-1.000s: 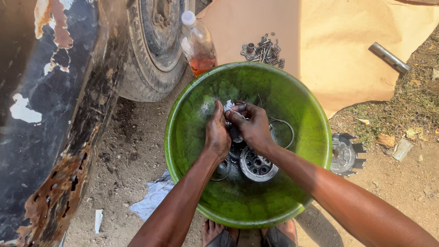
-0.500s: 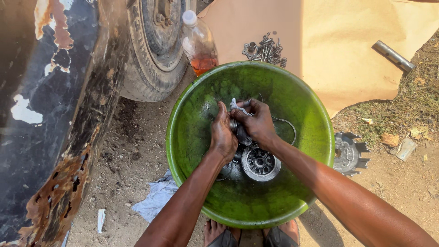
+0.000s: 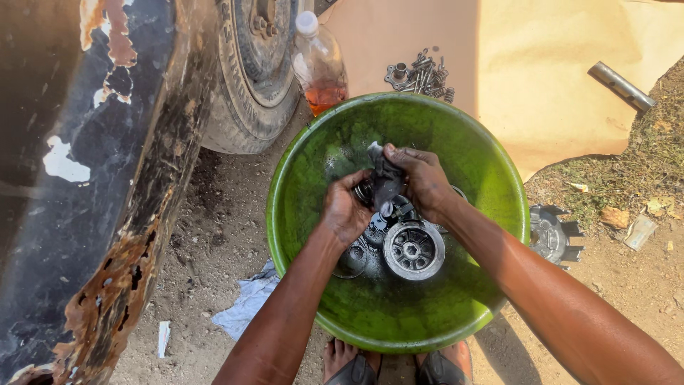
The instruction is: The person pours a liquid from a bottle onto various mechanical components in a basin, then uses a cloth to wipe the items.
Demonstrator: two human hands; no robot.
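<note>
Both forearms were bare, no sleeves, watch or gloves; left hand (image 3: 347, 212) and right hand (image 3: 422, 180) were wet. Feet wore dark open sandals (image 3: 356, 371).

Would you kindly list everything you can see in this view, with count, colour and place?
basin: one, green, centre, on the ground
dark metal part: one, black, held over the basin
round hub part: one, grey, lying in the basin
bottle: one, clear with orange liquid, behind the basin
bolts and springs: a pile, silver, on the cardboard
cardboard sheet: one, tan, upper right
metal tube: one, grey, far right
finned part: one, grey, right of the basin
tyre: one, black, upper left
rag: one, white, lower left
left hand: one, on the dark part
right hand: one, gripping it
</note>
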